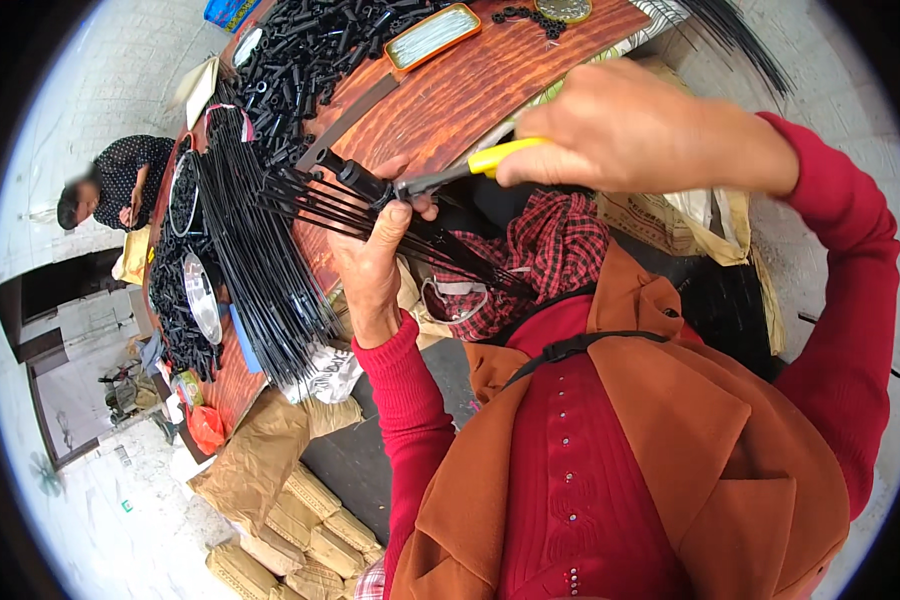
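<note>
Room is shared with a co-worker (140, 185) past the red-brown table (450, 112), which is loaded with a large rod bundle (255, 235) and heaped black fittings (300, 55); plenty seems left to do. One rod cluster (460, 255), apparently part-done, is gripped by the left hand (370, 250) near the table edge. Pliers (460, 174) are clenched in the right hand (610, 130), tips at the cluster's black tube (362, 183); bite can't be told.

Rod bundle (255, 250) on table (480, 90), left of left hand (370, 262).
</note>
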The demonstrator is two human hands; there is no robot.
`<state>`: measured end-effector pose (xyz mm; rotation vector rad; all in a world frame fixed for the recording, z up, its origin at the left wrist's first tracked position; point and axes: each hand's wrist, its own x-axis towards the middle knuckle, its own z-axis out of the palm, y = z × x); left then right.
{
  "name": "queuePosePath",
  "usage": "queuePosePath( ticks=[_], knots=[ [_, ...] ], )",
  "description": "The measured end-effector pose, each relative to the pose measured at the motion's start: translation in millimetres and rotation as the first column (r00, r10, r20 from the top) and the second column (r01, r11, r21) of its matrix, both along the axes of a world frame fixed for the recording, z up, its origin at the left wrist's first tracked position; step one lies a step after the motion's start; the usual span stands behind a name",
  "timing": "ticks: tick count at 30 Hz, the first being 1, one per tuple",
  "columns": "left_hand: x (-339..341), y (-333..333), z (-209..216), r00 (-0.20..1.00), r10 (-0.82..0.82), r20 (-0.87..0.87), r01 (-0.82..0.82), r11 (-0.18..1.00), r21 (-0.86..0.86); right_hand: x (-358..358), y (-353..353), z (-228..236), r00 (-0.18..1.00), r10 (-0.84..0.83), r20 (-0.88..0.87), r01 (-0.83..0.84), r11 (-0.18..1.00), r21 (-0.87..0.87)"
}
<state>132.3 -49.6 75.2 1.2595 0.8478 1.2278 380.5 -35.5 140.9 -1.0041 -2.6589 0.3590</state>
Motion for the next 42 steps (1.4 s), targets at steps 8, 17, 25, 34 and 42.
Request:
queuePosePath(
  ticks=[8, 17, 25, 34, 42],
  knots=[
    [-11.3, -2.4, -11.4, 1.0, 0.002, 0.019, -0.001, 1.0, -0.027, -5.9, 11.7, -35.4, 0.947, -0.27, -0.172, -0.191, -0.043, -0.981],
    [-15.0, 3.3, -2.9, 1.0, 0.017, 0.02, -0.016, 1.0, -0.012, -19.0, 4.1, -24.4, 0.989, -0.038, -0.142, 0.056, 0.99, 0.126],
    [-24.9, -0.3, -13.1, 0.998, 0.058, 0.03, -0.057, 0.997, -0.045, -19.7, 5.0, -39.7, 0.997, -0.043, -0.066, 0.051, 0.992, 0.114],
    [-26.0, 2.1, -12.9, 0.999, -0.019, 0.029, 0.019, 1.0, 0.002, -17.2, 15.5, -40.0, 0.984, 0.046, -0.174, -0.105, 0.932, -0.347],
    [-19.1, 0.4, -11.2, 0.998, -0.012, 0.057, 0.01, 1.0, 0.03, -19.1, 18.3, -31.9, 0.978, 0.022, -0.206, -0.144, 0.789, -0.598]
  ],
)
